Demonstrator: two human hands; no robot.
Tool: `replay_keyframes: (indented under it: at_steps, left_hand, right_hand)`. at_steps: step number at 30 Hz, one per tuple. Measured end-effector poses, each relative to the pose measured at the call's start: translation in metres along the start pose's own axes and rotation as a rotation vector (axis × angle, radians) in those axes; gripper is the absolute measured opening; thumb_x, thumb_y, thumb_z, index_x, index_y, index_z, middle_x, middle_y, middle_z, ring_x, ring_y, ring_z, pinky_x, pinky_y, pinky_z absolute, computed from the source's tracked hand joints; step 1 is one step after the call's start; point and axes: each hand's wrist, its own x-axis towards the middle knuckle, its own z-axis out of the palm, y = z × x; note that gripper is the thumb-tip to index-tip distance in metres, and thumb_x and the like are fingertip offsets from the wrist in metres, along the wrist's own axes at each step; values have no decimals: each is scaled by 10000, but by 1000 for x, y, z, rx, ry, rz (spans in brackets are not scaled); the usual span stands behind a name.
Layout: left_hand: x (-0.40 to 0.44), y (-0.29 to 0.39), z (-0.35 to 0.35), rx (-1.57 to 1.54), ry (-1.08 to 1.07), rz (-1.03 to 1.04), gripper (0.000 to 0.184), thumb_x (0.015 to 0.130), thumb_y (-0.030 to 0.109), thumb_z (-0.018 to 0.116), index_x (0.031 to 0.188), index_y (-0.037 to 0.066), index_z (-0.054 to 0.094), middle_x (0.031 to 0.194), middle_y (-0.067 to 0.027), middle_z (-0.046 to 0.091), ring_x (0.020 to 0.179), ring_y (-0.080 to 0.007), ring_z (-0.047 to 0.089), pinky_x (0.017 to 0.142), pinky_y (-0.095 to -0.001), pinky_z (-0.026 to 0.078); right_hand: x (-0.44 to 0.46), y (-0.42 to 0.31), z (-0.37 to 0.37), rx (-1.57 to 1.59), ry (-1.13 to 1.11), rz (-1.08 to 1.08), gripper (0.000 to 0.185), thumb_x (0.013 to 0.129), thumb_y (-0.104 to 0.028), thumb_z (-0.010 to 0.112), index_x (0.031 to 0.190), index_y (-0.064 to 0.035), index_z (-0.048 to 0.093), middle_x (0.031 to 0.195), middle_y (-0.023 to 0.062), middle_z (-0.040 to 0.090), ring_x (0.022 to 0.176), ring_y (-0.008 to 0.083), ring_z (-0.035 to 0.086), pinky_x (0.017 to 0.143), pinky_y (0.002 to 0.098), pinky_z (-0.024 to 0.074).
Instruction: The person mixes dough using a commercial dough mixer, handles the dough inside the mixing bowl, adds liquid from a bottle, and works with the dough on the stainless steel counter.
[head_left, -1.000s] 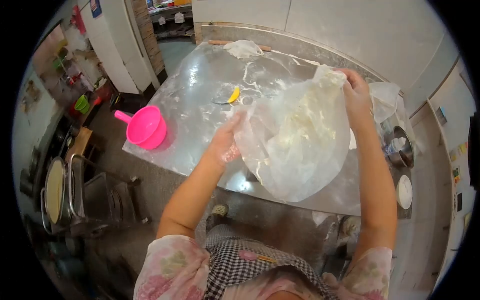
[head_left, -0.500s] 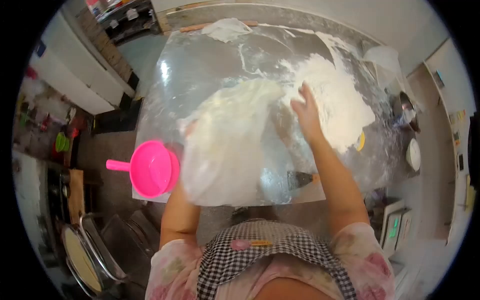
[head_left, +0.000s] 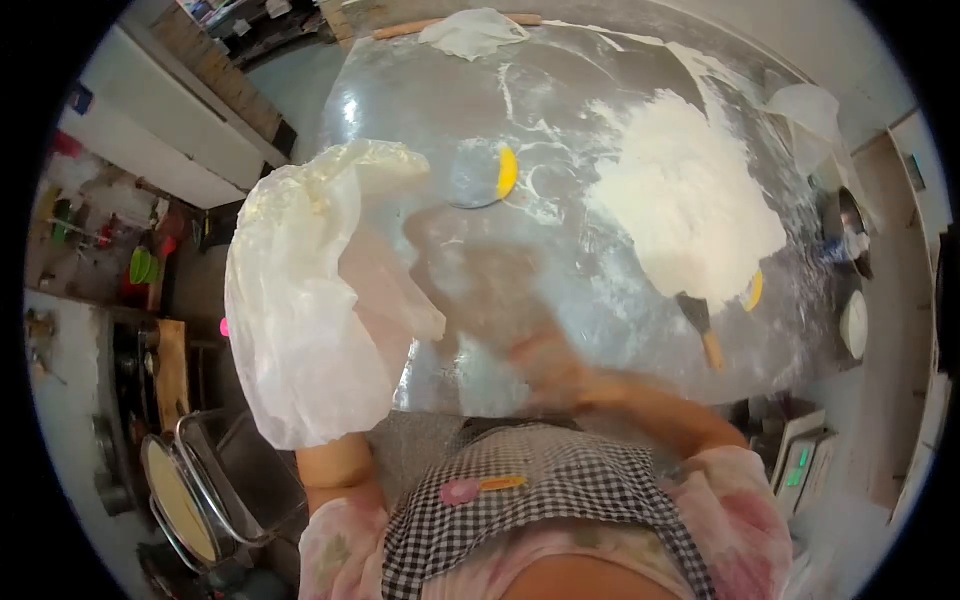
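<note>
A translucent plastic bag [head_left: 290, 300] with pale residue near its top hangs over my left forearm [head_left: 338, 468]. It is raised at the table's left edge, and my left hand is hidden behind it, holding it up. My right hand [head_left: 550, 365], smeared by motion, is above the table's front edge, right of the bag; its fingers do not show clearly. A rounded scraper with a yellow edge [head_left: 507, 172] lies mid-table. At the front of a large flour heap [head_left: 690, 200] rests a dark-bladed scraper with a wooden handle [head_left: 711, 347]; beside it a yellow piece [head_left: 753, 290] shows.
The metal table [head_left: 590, 80] is streaked with flour. A rolling pin [head_left: 400, 28] and a crumpled plastic sheet [head_left: 475, 33] lie at the back. A metal bowl [head_left: 850, 220] and a white bowl [head_left: 854, 325] are at right. Only a bit of pink dipper [head_left: 224, 327] shows.
The plastic bag has moved left with my left hand, covering most of the pink dipper and uncovering the rounded scraper. My right hand came back from the flour; the wooden-handled scraper moved to the heap.
</note>
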Motion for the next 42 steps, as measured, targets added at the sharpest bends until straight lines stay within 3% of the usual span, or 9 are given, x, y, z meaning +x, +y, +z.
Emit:
replay_keyframes:
  at_steps: [3, 7, 8, 10, 11, 19, 34, 37, 42]
  left_hand:
    - [-1, 9, -3, 82, 66, 34, 346, 855, 256, 436, 1112, 40, 521, 1034, -101, 574, 905, -213, 567, 786, -349, 466]
    - [5, 18, 1, 187, 115, 47, 346, 853, 259, 441, 1108, 40, 524, 1032, -98, 576, 902, -211, 567, 782, -347, 467]
    - [8, 23, 2, 213, 118, 53, 346, 852, 260, 442, 1107, 40, 525, 1031, -97, 576, 901, -211, 567, 781, -346, 467]
    - [17, 31, 1, 250, 119, 78, 346, 852, 261, 445, 1105, 40, 527, 1030, -96, 576, 899, -210, 567, 779, -345, 467]
    - [20, 34, 4, 272, 114, 87, 346, 851, 262, 446, 1104, 40, 528, 1029, -95, 577, 899, -209, 567, 778, -345, 467]
    - [69, 72, 22, 442, 72, 164, 345, 847, 268, 457, 1095, 40, 535, 1024, -89, 579, 892, -205, 568, 770, -340, 468]
    - [108, 111, 36, 526, -10, 268, 345, 841, 279, 476, 1079, 40, 548, 1015, -78, 583, 881, -198, 569, 755, -332, 471]
    - [102, 98, 41, 476, -26, 255, 345, 839, 282, 480, 1076, 40, 551, 1014, -76, 584, 879, -196, 569, 752, -330, 471]
    - [79, 52, 55, 241, -113, 170, 345, 837, 286, 487, 1070, 40, 555, 1011, -72, 585, 875, -193, 570, 747, -327, 472]
  right_hand:
    - [61, -19, 10, -263, -43, -336, 594, 789, -421, 523, 1263, -89, 388, 1295, 131, 380, 1216, 290, 306, 1019, 467, 188]
    - [118, 133, -4, -40, 271, -152, 541, 796, -346, 537, 1262, -114, 390, 1272, 112, 415, 1231, 283, 290, 1029, 484, 151]
    - [116, 128, -56, 184, 215, 292, 525, 819, -347, 497, 1278, -122, 378, 1299, 103, 386, 1245, 283, 266, 1039, 486, 98]
    - [108, 160, -98, -682, 442, 384, 517, 830, -391, 451, 1232, -66, 423, 1315, 155, 361, 1269, 255, 231, 1048, 417, 106]
    - [116, 151, -137, -539, 313, 477, 419, 771, -360, 551, 1035, -35, 537, 1127, 173, 514, 1100, 301, 447, 906, 381, 343]
    - [242, 150, -118, -26, 503, 660, 428, 735, -324, 568, 966, 35, 527, 952, 207, 567, 941, 339, 538, 802, 407, 420]
    - [75, -20, -18, -273, 316, -279, 120, 682, -121, 548, 784, -87, 602, 786, 72, 580, 809, 214, 575, 746, 332, 461]
    - [152, 113, -56, -139, 289, 458, 95, 752, -90, 496, 781, -68, 583, 740, 133, 586, 650, 275, 572, 561, 373, 446]
    - [52, 30, -150, 45, 256, 748, 257, 856, -163, 370, 989, -52, 560, 910, 179, 591, 805, 325, 572, 707, 404, 456]
